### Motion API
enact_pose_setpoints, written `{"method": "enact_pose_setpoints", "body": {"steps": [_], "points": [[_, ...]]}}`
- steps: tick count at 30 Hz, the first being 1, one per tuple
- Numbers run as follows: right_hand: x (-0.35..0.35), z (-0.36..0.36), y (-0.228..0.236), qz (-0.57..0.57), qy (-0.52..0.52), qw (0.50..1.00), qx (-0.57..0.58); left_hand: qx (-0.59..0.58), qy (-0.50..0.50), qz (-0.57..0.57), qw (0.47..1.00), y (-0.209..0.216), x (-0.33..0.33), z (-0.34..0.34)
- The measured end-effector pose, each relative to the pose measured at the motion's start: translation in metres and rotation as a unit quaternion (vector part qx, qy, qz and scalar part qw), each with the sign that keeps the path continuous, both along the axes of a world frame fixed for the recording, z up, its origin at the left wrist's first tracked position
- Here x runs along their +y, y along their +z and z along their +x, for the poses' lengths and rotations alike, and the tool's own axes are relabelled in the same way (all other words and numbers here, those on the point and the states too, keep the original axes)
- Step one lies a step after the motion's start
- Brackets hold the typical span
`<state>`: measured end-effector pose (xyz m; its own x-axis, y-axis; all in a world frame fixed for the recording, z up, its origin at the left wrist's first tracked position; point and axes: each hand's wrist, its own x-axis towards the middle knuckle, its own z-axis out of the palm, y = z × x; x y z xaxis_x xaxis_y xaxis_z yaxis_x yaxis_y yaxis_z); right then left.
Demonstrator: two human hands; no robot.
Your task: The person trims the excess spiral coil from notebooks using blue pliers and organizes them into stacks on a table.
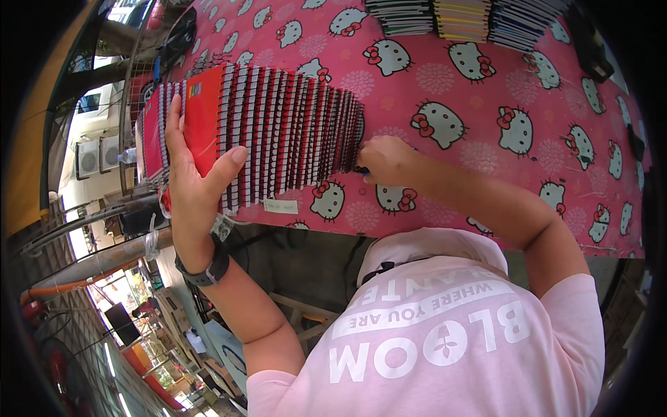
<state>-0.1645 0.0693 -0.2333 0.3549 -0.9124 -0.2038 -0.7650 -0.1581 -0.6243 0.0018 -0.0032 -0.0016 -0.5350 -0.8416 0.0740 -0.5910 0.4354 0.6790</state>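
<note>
A long row of spiral-bound notebooks (278,132) with red covers stands on the table, wire spines toward me. My left hand (187,177) is at the left end of the row, fingers stretched upward. Its thumb is spread apart against the red front cover (203,115). Left of that hand are more spiral notebooks (153,128) with magenta covers. At the row's right end my right hand (385,158) is closed, beside the last spines. Small dark and blue bits poke out around its fingers; what it grips is mostly hidden.
The table has a pink cloth (479,132) printed with white cat faces. At its far side stand several stacks of notebooks (462,21). A black object (590,59) lies at the far right. A small paper label (281,206) is near the front edge. A metal grille (139,76) rises at left.
</note>
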Motion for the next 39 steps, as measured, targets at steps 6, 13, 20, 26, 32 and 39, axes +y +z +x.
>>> {"method": "enact_pose_setpoints", "body": {"steps": [6,13,20,26,32,39], "points": [[0.006,-0.002,-0.001,-0.086,-0.027,0.996,-0.027,-0.035,-0.014,-0.049,0.998,0.0,-0.006,0.007],[-0.008,-0.011,0.016,0.05,0.012,0.997,-0.063,0.014,-0.003,0.009,1.0,-0.001,-0.001,0.003],[-0.054,-0.029,0.001,0.305,0.077,0.938,-0.147,-0.006,-0.023,-0.021,1.0,-0.001,-0.006,0.002],[-0.021,-0.023,0.018,0.112,0.072,0.989,-0.068,0.008,-0.016,-0.001,1.0,0.0,0.0,0.002],[0.026,-0.05,0.015,-0.115,-0.134,0.979,0.103,0.081,0.053,-0.146,0.985,0.009,-0.004,0.025],[0.052,-0.057,0.001,-0.307,-0.252,0.914,0.08,0.12,-0.287,0.142,0.94,-0.019,0.056,0.073]]}}
